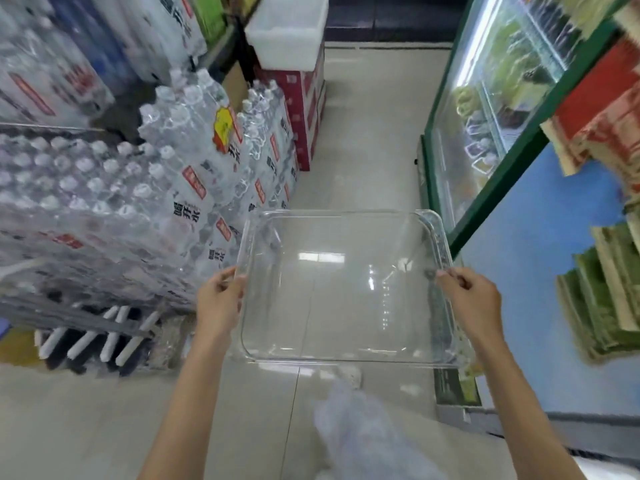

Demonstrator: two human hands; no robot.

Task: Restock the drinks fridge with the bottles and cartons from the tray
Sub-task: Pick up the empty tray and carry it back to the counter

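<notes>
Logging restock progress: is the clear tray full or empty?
Empty: the floor shows through the clear tray, held level by the left hand and right hand.

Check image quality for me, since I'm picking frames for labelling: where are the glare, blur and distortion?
Head view: ceiling lights glare off the clear tray held by the left hand and right hand; fridge door reflects brightly; water packs are motion-blurred; wide-angle bends edges.

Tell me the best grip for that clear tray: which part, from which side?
Grip the clear tray by its flared rim on the two short side walls, one of the hands at each: left hand from the left, right hand from the right. It is wide, shallow and slick, so opposed grips near the midpoint of each side should keep it level. It looks empty.
</notes>
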